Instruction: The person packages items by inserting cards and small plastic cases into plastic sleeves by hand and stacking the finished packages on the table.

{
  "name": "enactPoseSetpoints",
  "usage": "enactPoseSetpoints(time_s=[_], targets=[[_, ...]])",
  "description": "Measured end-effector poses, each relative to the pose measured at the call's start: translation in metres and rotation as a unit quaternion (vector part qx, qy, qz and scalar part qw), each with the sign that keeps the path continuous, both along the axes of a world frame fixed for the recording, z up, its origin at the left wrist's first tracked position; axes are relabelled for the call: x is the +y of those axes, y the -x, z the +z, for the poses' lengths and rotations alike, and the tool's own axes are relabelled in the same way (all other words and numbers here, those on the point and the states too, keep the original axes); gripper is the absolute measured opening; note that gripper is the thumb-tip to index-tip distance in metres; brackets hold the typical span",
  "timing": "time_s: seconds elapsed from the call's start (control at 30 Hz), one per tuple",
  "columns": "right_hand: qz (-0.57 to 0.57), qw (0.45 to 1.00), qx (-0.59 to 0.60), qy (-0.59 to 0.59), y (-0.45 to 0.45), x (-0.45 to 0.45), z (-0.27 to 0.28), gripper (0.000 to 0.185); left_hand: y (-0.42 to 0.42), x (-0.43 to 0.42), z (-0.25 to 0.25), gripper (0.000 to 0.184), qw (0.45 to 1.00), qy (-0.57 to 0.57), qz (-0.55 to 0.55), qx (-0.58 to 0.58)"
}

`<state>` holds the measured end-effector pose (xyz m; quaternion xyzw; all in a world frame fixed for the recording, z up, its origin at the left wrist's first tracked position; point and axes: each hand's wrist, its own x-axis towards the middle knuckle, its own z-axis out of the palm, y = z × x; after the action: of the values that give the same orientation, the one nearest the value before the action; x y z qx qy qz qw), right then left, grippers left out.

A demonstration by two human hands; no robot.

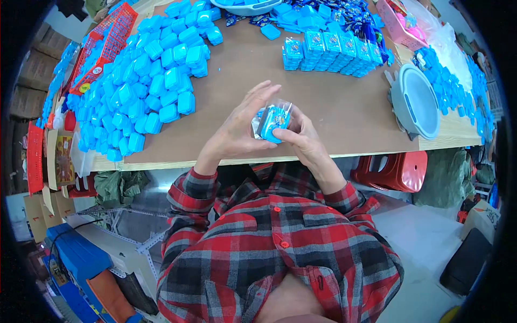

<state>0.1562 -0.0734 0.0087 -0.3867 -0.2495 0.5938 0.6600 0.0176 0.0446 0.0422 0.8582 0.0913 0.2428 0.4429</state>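
Note:
A small blue box point(279, 119) in a clear plastic wrapper with a printed front is held just above the table's near edge. My right hand point(307, 140) grips it, the thumb pressed on its front and the fingers behind. To the left of the box my left hand point(237, 125) is spread, fingers stretched upward and thumb close to the box's lower corner. Whether that thumb touches the box I cannot tell. A shiny clear flap shows between the left palm and the box.
A large heap of plain blue boxes point(156, 81) lies at left, beside a red basket point(110, 40). Rows of printed packets point(331, 53) stand at the back right. A light-blue basin point(417, 102) sits at the right edge; a red stool point(398, 171) is below the table point(237, 64).

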Motion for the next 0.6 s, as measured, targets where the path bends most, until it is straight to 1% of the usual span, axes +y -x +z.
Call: enactPoseSetpoints(time_s=[0.2, 0.37, 0.5, 0.6], targets=[[0.002, 1.0, 0.006, -0.013, 0.0048, -0.0008, 0.0017, 0.058, 0.0003, -0.0035, -0.007, 0.089, 0.998, 0.059, -0.001, -0.007], [0.012, 1.0, 0.002, 0.005, 0.0031, -0.0033, -0.0025, 0.054, 0.0014, -0.0062, -0.0071, 0.087, 0.995, 0.096, 0.012, -0.014], [-0.015, 0.999, 0.015, 0.032, -0.0004, -0.0001, 0.0002, 0.053, 0.0008, -0.0075, -0.0074, 0.087, 0.993, 0.115, 0.02, -0.029], [-0.007, 0.999, 0.019, 0.032, -0.0015, 0.0006, 0.0003, 0.057, 0.0, -0.0073, -0.0111, 0.087, 0.992, 0.121, 0.021, -0.042]])
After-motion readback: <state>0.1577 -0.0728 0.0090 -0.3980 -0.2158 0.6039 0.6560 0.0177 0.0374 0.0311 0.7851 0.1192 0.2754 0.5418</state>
